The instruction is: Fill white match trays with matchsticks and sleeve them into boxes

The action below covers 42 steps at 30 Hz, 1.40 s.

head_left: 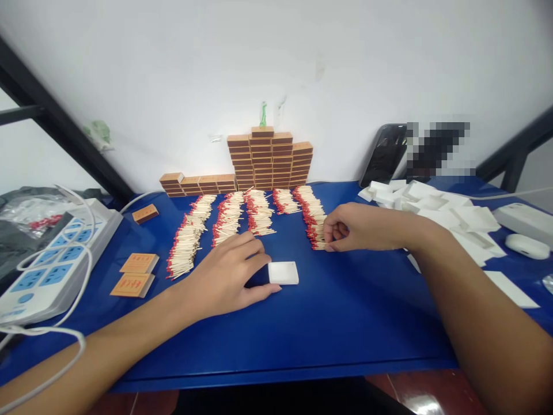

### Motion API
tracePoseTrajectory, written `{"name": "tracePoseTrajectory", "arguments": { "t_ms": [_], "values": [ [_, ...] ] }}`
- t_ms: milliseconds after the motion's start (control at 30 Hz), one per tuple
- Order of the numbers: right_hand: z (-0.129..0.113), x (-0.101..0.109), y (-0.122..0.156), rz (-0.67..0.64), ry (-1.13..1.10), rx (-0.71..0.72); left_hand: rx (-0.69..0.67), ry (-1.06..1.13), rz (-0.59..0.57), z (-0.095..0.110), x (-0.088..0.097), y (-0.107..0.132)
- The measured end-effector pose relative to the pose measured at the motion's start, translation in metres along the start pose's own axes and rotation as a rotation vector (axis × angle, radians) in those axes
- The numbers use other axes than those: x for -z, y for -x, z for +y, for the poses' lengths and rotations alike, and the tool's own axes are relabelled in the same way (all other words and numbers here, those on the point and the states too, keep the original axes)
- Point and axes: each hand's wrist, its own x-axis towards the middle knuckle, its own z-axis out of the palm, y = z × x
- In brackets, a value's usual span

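Blue tabletop [311,328] bears a white tray [284,272], stacked matchboxes [262,157] behind.

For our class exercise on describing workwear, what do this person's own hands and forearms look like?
The left hand and right hand are bare: no gloves, rings, watches or bracelets show. The left forearm and right forearm are uncovered, with no sleeve or marking visible.

Bright, diffuse light on white wall [181,75]; soft shadows across blue tabletop [337,323]. Glare spot on red floor [424,403]. Wide-angle stretching toward edges; fine detail soft; pixelated block [440,148] at right.
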Motion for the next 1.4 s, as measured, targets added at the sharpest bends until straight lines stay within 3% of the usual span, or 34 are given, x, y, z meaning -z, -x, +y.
{"name": "tracePoseTrajectory", "arguments": {
  "t_ms": [167, 433, 867, 1233, 1400],
  "values": [
    [-0.011, 0.0, 0.004, 0.078, -0.136, 0.119, 0.027, -0.016, 0.035, -0.002, 0.0, -0.001],
    [-0.037, -0.014, 0.003, 0.094, -0.369, 0.307, 0.023, -0.022, 0.073, -0.003, 0.001, -0.004],
    [-0.05, -0.043, -0.005, 0.067, -0.29, 0.32, -0.008, -0.009, 0.071, -0.005, 0.0, -0.004],
    [-0.051, -0.039, -0.001, 0.062, -0.279, 0.339, -0.052, -0.012, 0.083, -0.005, 0.002, -0.004],
    [-0.032, -0.015, 0.007, 0.263, -0.152, 0.269, -0.073, -0.03, 0.097, -0.005, 0.004, -0.005]
  ]
}}
